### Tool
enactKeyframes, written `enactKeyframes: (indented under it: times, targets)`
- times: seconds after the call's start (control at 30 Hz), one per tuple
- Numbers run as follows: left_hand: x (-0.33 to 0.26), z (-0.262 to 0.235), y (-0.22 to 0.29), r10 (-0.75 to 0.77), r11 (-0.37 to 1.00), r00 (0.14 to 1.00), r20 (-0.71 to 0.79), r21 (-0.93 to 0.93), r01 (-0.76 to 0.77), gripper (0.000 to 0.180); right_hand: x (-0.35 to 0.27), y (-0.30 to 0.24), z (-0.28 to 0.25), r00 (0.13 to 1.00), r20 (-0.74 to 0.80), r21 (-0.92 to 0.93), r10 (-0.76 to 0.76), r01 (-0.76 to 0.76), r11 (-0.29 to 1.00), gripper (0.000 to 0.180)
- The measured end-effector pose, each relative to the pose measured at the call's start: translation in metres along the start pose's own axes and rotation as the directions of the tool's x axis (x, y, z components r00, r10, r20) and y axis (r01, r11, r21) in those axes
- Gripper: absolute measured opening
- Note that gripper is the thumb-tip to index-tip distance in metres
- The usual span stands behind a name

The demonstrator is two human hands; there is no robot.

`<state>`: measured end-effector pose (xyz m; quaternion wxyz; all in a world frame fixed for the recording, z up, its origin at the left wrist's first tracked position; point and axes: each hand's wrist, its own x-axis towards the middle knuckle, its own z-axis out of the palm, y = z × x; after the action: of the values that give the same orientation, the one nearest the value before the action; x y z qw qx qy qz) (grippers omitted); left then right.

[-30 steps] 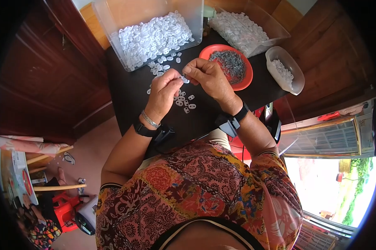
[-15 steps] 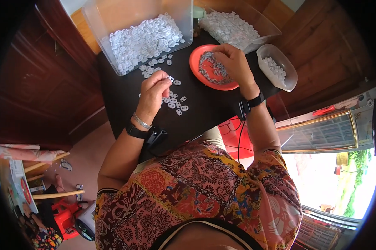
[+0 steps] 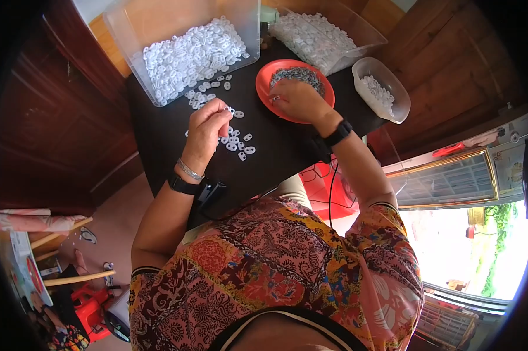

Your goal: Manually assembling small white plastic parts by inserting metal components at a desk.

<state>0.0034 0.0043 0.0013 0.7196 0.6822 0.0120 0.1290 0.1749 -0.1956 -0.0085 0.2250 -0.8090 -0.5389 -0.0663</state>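
Note:
Between the thumb and forefinger of my left hand (image 3: 204, 131) is pinched a small white two-hole plastic piece (image 3: 230, 110), held above the dark table. My right hand (image 3: 302, 100) is over the left part of a round red plate (image 3: 261, 82), fingers drawn together low to its surface. A heap of small grey metal pieces (image 3: 304, 74), thin like screws or pins, lies on the plate's far side. Whatever the right fingertips pinch is too small to make out. Loose white pieces (image 3: 232, 140) of the same two-hole kind lie beside and under my left hand.
At the back left, a clear plastic bin (image 3: 252, 50) lies tipped, full of white pieces that spill onto the table (image 3: 164, 137). A second clear container (image 3: 366, 47) with white pieces stands at the back right. Nearer the right edge is a small translucent tub (image 3: 399, 96).
My right hand has moved from the plate's far right side to its left part, and the metal pieces now sit heaped at the far side. My left hand keeps its pinch.

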Motion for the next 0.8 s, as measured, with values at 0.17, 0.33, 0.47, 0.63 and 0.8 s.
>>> enactKeyframes:
  times: [0.17, 0.33, 0.47, 0.63, 0.8]
  targets:
    - [-0.001, -0.002, -0.001, -0.011, 1.0, 1.0, -0.012, -0.011, 0.011, 0.019, 0.0, 0.009, -0.007, 0.99, 0.137, -0.211, 0.035, -0.006, 0.977, 0.011]
    - [0.002, -0.002, -0.003, 0.021, 0.999, 1.0, -0.014, -0.029, -0.022, 0.015, -0.015, 0.035, -0.028, 0.959, 0.101, -0.309, 0.265, -0.223, 0.925, 0.013]
    - [0.002, -0.002, -0.002, -0.008, 1.0, 1.0, 0.004, 0.016, 0.008, 0.018, -0.006, 0.039, -0.039, 0.974, 0.014, -0.192, 0.226, -0.219, 0.957, 0.015]
    - [0.003, -0.004, -0.004, -0.022, 1.0, 1.0, -0.003, -0.012, 0.022, 0.019, 0.01, 0.035, -0.027, 0.986, 0.022, -0.241, 0.167, -0.157, 0.958, 0.017]
    - [0.003, -0.004, -0.004, -0.017, 1.0, 1.0, -0.011, -0.011, 0.017, 0.019, 0.023, 0.032, -0.009, 0.986, 0.104, -0.277, 0.133, -0.1, 0.956, 0.017]
